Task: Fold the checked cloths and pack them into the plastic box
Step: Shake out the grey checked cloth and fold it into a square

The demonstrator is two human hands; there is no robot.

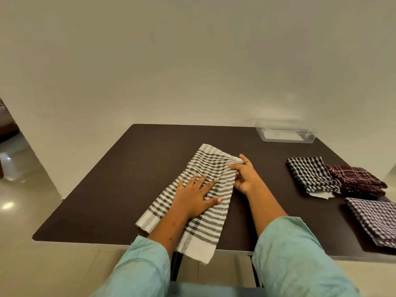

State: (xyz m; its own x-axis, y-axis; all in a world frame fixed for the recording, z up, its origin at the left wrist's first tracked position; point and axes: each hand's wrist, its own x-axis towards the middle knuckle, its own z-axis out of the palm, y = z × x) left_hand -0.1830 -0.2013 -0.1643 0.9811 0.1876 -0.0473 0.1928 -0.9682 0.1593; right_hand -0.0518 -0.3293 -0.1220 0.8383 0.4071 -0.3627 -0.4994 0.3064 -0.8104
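Note:
A grey-and-white checked cloth (205, 166) lies folded lengthwise in the middle of the dark table (120, 179), its near end hanging over the front edge. My left hand (196, 196) presses flat on the cloth's middle with spread fingers. My right hand (243, 174) pinches the cloth's right edge near the far corner. A clear plastic box (285, 133) stands at the far right corner of the table. Three folded checked cloths lie at the right: black-and-white (310, 174), maroon (357, 179), and a purple-and-white one (377, 219).
A wall stands right behind the table's far edge. To the left the tiled floor (19, 200) and a doorway are visible. The table's legs (176, 266) show below the front edge between my sleeves.

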